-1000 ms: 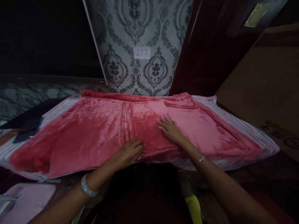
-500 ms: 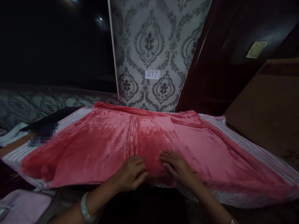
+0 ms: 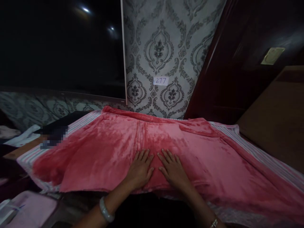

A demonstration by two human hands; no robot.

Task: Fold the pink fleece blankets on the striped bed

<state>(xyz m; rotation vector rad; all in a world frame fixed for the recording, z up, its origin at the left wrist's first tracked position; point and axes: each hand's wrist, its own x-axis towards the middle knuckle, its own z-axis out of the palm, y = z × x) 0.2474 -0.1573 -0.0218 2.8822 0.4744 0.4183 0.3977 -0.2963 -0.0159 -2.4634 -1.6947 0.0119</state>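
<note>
A red-pink plush garment (image 3: 99,158), perhaps a robe, lies spread wide and face up, with a seam running down its middle. My left hand (image 3: 140,169) rests flat on it just by the lower end of that seam, fingers spread. To the right, my right hand (image 3: 173,169) also lies flat on the plush, its fingers apart. Both palms touch the cloth near its front edge, with a narrow strip of fabric between them. Under the garment a striped cloth (image 3: 83,122) shows at the left and right sides.
Behind the cloth stands a patterned wall with a paper label (image 3: 161,80) reading 277. A large dark screen (image 3: 61,50) fills the upper left. On the right are a dark red panel (image 3: 223,79) and a brown cardboard box (image 3: 273,117). A pink padded item (image 3: 35,207) sits lower left.
Both hands have gone from curled fingers to lying flat with fingers spread. The left hand has moved forward on the cloth. The camera view has shifted slightly.
</note>
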